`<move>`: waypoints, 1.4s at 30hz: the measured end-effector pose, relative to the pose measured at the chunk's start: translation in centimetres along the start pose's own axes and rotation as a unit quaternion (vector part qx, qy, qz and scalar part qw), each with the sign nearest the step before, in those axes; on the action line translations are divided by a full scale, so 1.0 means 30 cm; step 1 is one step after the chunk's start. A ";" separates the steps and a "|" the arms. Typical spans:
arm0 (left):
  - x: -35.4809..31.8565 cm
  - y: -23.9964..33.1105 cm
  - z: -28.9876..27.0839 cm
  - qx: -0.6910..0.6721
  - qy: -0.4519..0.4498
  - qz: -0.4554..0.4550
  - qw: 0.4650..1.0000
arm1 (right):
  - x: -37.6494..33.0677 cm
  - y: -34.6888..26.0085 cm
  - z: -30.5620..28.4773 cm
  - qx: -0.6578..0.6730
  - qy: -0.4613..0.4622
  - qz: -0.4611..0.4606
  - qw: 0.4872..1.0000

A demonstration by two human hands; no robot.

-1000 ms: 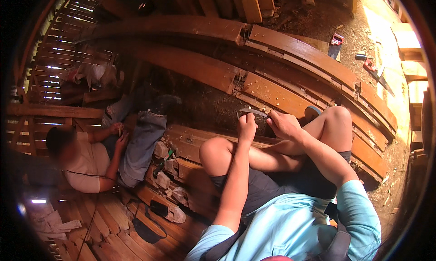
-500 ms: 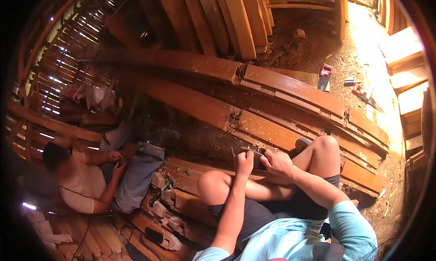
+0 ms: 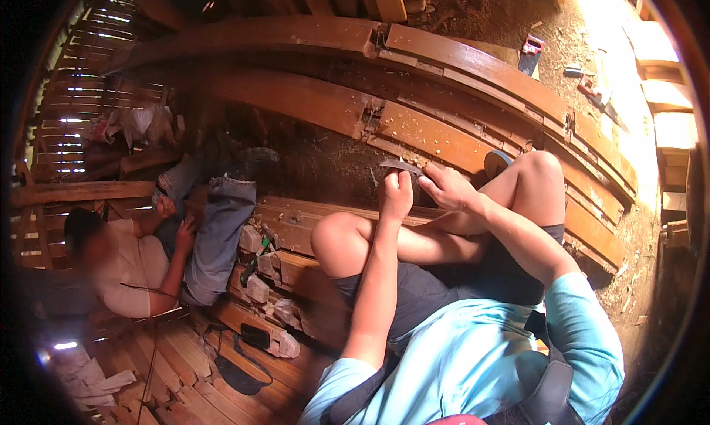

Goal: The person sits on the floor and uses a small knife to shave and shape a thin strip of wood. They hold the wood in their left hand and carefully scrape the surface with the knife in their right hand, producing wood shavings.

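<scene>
Noted slatted wall (image 3: 72, 122) far to the left of left hand (image 3: 396, 194); found long wooden beams (image 3: 444, 135), strewn with pale chips (image 3: 419, 161), just beyond right hand (image 3: 447, 188). Found thin metal blade (image 3: 400, 165) gripped in right hand, lying just beyond top of left hand. Observed long axis running crosswise, free end pointing left and angled slightly forward. Observed left hand curled closed; cannot tell around what. Recorded pale bag-like bundle (image 3: 140, 122) well left of left hand, beyond seated co-worker (image 3: 126, 266), with contents hidden.

Walled at left by dark wooden slats (image 3: 78, 106) pierced by daylight; floored at right with brown, shaving-strewn earth (image 3: 631, 281)
</scene>
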State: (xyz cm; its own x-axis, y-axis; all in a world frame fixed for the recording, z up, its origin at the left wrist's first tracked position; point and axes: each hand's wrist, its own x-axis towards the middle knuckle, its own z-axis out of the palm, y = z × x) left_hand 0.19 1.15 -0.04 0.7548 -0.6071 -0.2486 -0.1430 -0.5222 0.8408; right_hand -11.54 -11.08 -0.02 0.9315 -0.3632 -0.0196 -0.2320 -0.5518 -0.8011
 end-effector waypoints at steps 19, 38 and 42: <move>0.009 0.049 -0.048 -0.226 -0.019 0.013 0.974 | 0.029 -0.018 -0.074 -0.090 0.014 0.056 0.994; -0.050 0.121 -0.088 -0.361 -0.046 0.035 0.931 | 0.017 -0.019 -0.053 0.217 0.129 0.149 0.956; -0.066 0.083 -0.057 -0.324 -0.027 0.023 0.945 | 0.024 -0.053 -0.110 0.088 0.086 0.100 0.987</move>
State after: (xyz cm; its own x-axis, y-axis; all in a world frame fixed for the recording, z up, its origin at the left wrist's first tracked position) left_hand -0.57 2.09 3.38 0.7210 -0.6591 -0.2139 0.2610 -0.0277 0.9649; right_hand -11.42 -12.94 3.22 0.8071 -0.5823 -0.0976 -0.3394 -0.3222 -0.8837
